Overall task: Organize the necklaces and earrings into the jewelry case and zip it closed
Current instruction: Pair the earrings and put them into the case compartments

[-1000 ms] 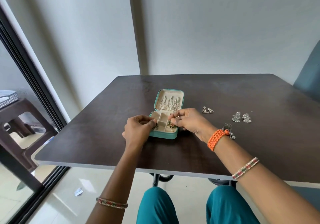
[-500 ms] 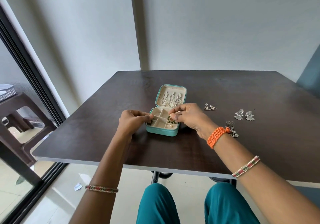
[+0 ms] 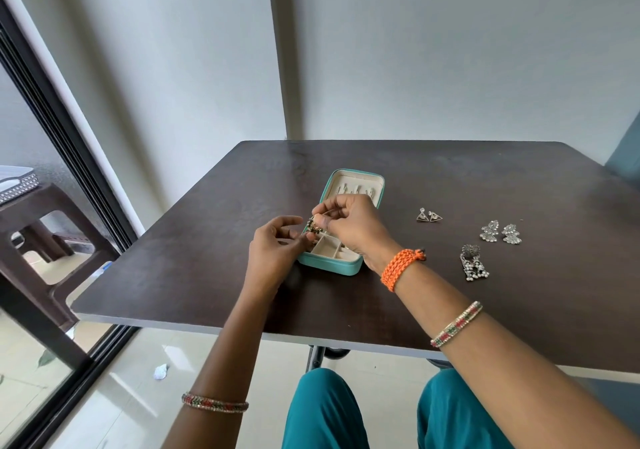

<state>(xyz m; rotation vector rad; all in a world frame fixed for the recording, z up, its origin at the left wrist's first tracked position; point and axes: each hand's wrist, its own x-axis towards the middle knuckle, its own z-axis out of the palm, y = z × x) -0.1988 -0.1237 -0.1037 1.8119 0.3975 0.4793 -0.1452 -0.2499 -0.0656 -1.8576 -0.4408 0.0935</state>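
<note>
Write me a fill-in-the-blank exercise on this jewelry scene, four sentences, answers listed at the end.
1. The jewelry case on the table has its lid ____.
2. The right hand pinches a dark beaded earring above the ____ side of the case.
3. The triangular earrings lie on the table to the ____ of the case.
4. The band on the right wrist nearest the hand is colored ____.

Missing words: open; left; right; orange

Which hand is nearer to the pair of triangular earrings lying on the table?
Right. The right hand is raised over the open jewelry case, just left of the triangular earrings. The left hand sits beyond the case's left side, farther away.
</note>
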